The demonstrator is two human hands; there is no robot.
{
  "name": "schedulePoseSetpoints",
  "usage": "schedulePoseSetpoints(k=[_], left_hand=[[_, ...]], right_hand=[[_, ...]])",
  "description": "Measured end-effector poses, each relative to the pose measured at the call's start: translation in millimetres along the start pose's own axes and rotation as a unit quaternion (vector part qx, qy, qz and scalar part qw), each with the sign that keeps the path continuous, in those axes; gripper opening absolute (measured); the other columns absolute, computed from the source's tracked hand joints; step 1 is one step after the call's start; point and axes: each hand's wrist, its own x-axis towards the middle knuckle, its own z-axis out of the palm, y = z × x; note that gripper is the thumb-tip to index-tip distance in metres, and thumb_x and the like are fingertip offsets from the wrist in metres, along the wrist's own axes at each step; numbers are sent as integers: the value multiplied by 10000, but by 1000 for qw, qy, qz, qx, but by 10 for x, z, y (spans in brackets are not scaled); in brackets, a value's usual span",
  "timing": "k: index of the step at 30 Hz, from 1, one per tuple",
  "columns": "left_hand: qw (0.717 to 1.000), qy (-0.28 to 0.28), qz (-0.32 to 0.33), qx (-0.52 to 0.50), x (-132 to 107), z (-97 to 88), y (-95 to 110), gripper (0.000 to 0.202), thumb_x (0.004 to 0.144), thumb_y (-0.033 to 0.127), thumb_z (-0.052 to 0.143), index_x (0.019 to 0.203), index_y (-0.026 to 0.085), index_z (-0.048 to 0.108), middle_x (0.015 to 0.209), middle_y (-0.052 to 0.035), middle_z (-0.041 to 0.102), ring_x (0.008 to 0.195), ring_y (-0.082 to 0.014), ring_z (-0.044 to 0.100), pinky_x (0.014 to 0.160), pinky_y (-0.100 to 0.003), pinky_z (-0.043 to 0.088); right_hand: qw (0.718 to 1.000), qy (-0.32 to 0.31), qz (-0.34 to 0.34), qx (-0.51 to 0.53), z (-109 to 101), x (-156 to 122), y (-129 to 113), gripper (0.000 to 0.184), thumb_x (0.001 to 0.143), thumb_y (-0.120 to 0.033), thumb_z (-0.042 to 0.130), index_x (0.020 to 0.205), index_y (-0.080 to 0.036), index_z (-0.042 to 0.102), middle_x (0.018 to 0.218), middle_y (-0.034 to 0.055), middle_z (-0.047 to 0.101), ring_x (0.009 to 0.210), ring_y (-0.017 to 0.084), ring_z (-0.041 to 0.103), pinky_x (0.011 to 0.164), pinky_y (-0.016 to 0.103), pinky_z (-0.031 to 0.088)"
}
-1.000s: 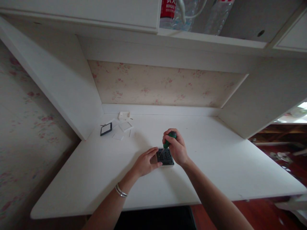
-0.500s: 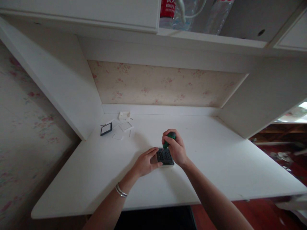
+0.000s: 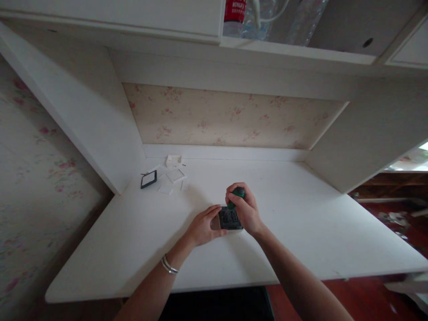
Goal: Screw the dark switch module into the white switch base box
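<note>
A dark square switch module (image 3: 230,218) lies flat on the white desk (image 3: 301,232). My left hand (image 3: 202,227) grips its left edge with thumb and fingers, holding it down. My right hand (image 3: 243,207) is closed round a green-handled screwdriver (image 3: 236,195), which stands almost upright with its tip down on the module. A silver bracelet (image 3: 168,266) sits on my left wrist.
At the back left of the desk lie a black square frame (image 3: 148,179), several white plastic plates (image 3: 174,175) and a small white box (image 3: 173,160). A shelf overhead holds plastic water bottles (image 3: 234,18). White side panels close in the desk on both sides.
My right hand has dropped slightly and shifted its hold on the screwdriver handle. The left hand and the module have stayed put.
</note>
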Motion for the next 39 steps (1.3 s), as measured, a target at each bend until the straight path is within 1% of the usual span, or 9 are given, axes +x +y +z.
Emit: schedulePoseSetpoints(k=[6, 12, 16, 22, 27, 31, 35, 37, 39], left_hand=[[1000, 6, 13, -7, -6, -1, -6, 709, 697, 456, 699, 1316, 218, 447, 1378, -69, 457, 1268, -240, 422, 1099, -377, 325], [1000, 13, 5, -10, -4, 11, -8, 707, 692, 450, 709, 1308, 215, 452, 1368, -66, 472, 1254, -242, 437, 1092, -384, 334], [1000, 11, 1, -9, -1, -2, 18, 680, 697, 446, 706, 1294, 232, 460, 1356, -54, 485, 1247, -244, 444, 1083, -393, 343], [1000, 15, 13, -9, 0, -12, 31, 664, 696, 448, 707, 1281, 241, 470, 1340, -57, 494, 1229, -244, 461, 1074, -392, 354], [1000, 0, 8, -7, 13, -23, 37, 718, 690, 441, 714, 1326, 259, 432, 1366, -57, 467, 1245, -260, 440, 1070, -412, 350], [1000, -8, 6, -11, 21, -30, 42, 727, 695, 433, 712, 1339, 268, 417, 1370, -58, 465, 1249, -261, 433, 1077, -421, 333], [1000, 0, 15, -13, 24, -26, 44, 671, 695, 418, 716, 1295, 256, 461, 1356, -50, 476, 1235, -246, 446, 1076, -393, 340], [1000, -4, 15, -9, 25, -26, 52, 653, 695, 415, 717, 1280, 259, 472, 1352, -45, 481, 1234, -251, 447, 1074, -398, 342], [1000, -8, 8, -5, 27, -31, 67, 616, 699, 416, 714, 1253, 262, 495, 1340, -45, 493, 1233, -260, 447, 1072, -412, 342]], right_hand=[[1000, 0, -8, 2, -6, 3, 7, 136, 759, -305, 596, 851, -232, 528, 780, -6, 517, 673, 134, 487, 594, 266, 413], [1000, 1, -10, 6, 9, -22, -9, 129, 763, -300, 594, 851, -232, 530, 783, -7, 521, 667, 130, 489, 602, 271, 415], [1000, -2, -8, 3, 18, -24, -4, 144, 759, -318, 597, 851, -231, 528, 780, -3, 525, 670, 138, 493, 600, 275, 421], [1000, -8, -17, -11, 12, -50, 11, 139, 771, -320, 590, 858, -234, 524, 794, 3, 526, 691, 146, 490, 625, 288, 424], [999, -23, -27, -37, 18, -79, -10, 120, 799, -319, 569, 875, -239, 522, 807, 5, 520, 715, 153, 481, 662, 302, 415], [996, -53, -38, -53, 15, -90, -5, 121, 824, -317, 547, 919, -246, 524, 841, 8, 519, 748, 157, 476, 698, 304, 402], [991, -105, -78, -32, -27, -96, 14, 278, 847, -374, 458, 1101, -267, 489, 900, 27, 517, 799, 183, 487, 738, 342, 417], [982, -131, -106, -81, -61, -93, -32, 272, 861, -354, 434, 1110, -267, 502, 935, 40, 527, 850, 197, 501, 777, 365, 425], [962, -170, -142, -160, -98, -84, -133, 238, 873, -294, 443, 1091, -257, 530, 1009, 62, 549, 949, 214, 514, 845, 394, 421]])
